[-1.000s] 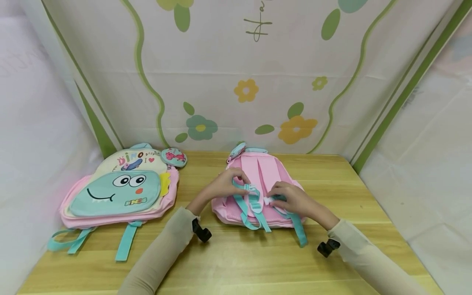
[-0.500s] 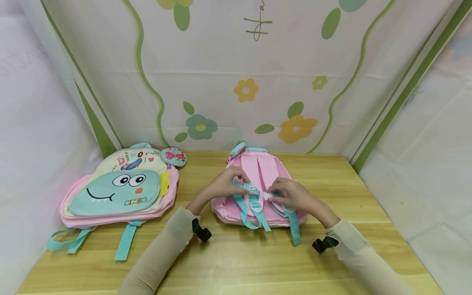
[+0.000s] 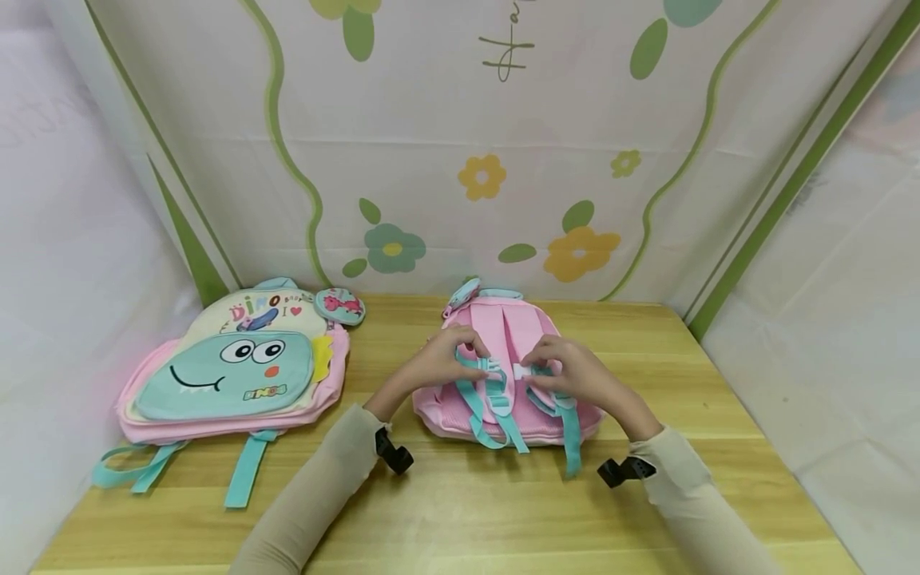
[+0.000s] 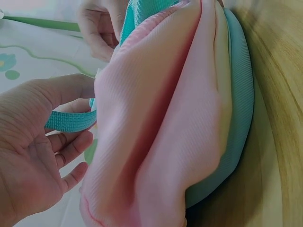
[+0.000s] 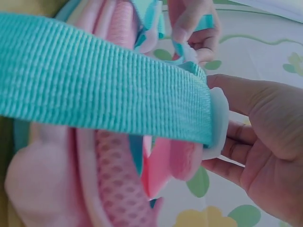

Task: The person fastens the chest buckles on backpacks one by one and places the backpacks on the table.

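A small pink backpack [image 3: 460, 423] lies with its shoulder straps facing up in the head view. My left hand [image 3: 447, 357] pinches a white buckle half [image 3: 490, 366] on a teal strap. Across a narrow gap, my right hand [image 3: 575, 369] grips the other white buckle half [image 3: 521, 371], and the two pieces are apart. A loose teal strap end [image 3: 571, 447] hangs from the right side. In the right wrist view, wide teal webbing [image 5: 104, 80] runs to a white plastic slider [image 5: 218, 123] near the fingers. The bag's pink side [image 4: 137, 118] hides the left fingertips in the left wrist view.
A second backpack [image 3: 223, 375] with a dinosaur face lies at the left of the wooden table [image 3: 460, 511], its teal straps trailing toward the front. A round pouch [image 3: 339, 307] hangs from it. Flowered cloth [image 3: 431, 104] walls the back and sides.
My right hand has moved slightly up and to the left with its buckle half, closer to the left hand's piece. The loose right strap has swung left. My left hand stays almost still.
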Tool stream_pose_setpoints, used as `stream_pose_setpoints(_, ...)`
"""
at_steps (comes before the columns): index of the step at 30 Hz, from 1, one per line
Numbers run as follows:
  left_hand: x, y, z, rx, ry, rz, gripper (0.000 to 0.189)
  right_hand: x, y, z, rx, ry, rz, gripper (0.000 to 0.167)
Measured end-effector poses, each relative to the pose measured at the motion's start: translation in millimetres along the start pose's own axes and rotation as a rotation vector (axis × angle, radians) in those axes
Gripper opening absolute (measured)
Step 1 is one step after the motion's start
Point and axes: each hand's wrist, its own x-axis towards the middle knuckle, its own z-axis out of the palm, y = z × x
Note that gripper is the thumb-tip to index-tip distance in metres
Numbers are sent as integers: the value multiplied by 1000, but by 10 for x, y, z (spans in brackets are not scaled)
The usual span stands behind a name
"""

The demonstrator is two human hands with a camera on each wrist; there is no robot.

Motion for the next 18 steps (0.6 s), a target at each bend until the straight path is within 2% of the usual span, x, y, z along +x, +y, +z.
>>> stream_pose_setpoints(5,7,-3,1,-5,9,11,21,45,-34,-35,-8,-8,21,19)
stream_pose_setpoints(14,0,11,15,-12,7,20,20,114,-77,-134,-6,-97,37,18)
stream_pose_setpoints(18,4,9,33,-7,9,27,20,138,-98,-144,7,-96,55,18)
